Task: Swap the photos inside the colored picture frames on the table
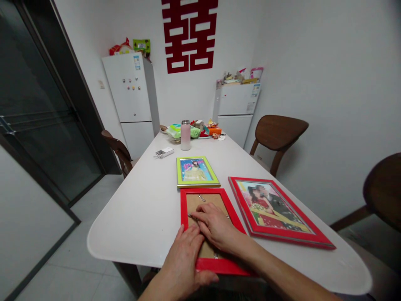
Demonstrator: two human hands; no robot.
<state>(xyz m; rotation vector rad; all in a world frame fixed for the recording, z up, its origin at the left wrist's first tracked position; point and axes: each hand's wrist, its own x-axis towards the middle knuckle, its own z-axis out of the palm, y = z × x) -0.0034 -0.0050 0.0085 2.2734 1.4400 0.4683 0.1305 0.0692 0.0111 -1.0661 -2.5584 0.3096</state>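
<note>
A red picture frame [185,203] lies face down on the table, its brown backboard [192,200] facing up. Small metal clips show on the backboard, one a silver clip [201,198] near the far edge. My left hand [184,255] holds the near left corner, fingers along the left side and thumb by the near edge. Reaching across the backboard, my right hand [214,221] has its bent fingertips pressed together at a clip [189,215] on the left side. Just beyond is a yellow-green frame [198,184] with a picture. To the right lies a larger red frame [257,230] with a couple's photo.
On the white table [138,209] stand a pink bottle [185,136] and a small silvery device [164,152]. Packages [175,131] crowd the far end. Wooden chairs, such as one chair [278,131] on the right, flank the table. Two white fridges [128,92] stand behind.
</note>
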